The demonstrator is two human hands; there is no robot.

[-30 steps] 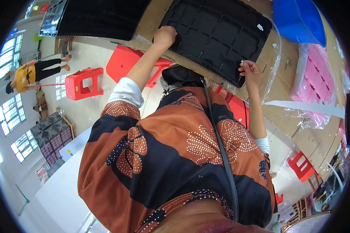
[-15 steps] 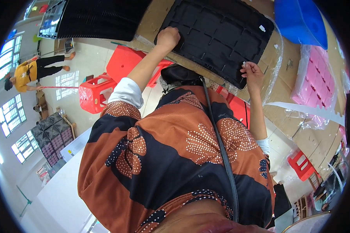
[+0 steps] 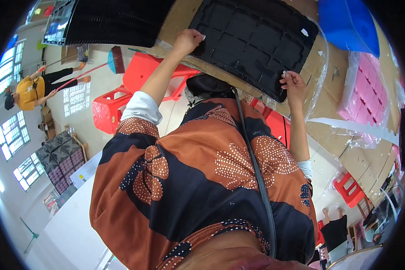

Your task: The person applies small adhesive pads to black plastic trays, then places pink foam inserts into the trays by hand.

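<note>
A black plastic tray (image 3: 256, 40) with ridged compartments lies on the cardboard-covered table. At its near left corner my left hand (image 3: 187, 42) pinches a small white piece (image 3: 203, 38), which looks like a sticker or scrap. My right hand (image 3: 294, 87) is by the near right corner, thumb and fingers pinched on another small white piece (image 3: 284, 74). A third white piece (image 3: 304, 32) lies on the tray near its far right corner. What the white pieces are made of is too small to tell.
To the left stand black stacked trays (image 3: 117, 22). A blue bin (image 3: 348, 24) and wrapped pink trays (image 3: 366, 92) sit at the right on the cardboard (image 3: 328, 130). Red stools (image 3: 139, 76) stand below the table edge; a person (image 3: 31, 92) sweeps at far left.
My left hand has drawn back left off the tray's corner, and a white piece now shows in its fingers. The tray has shifted slightly right. The person's broom has swung up.
</note>
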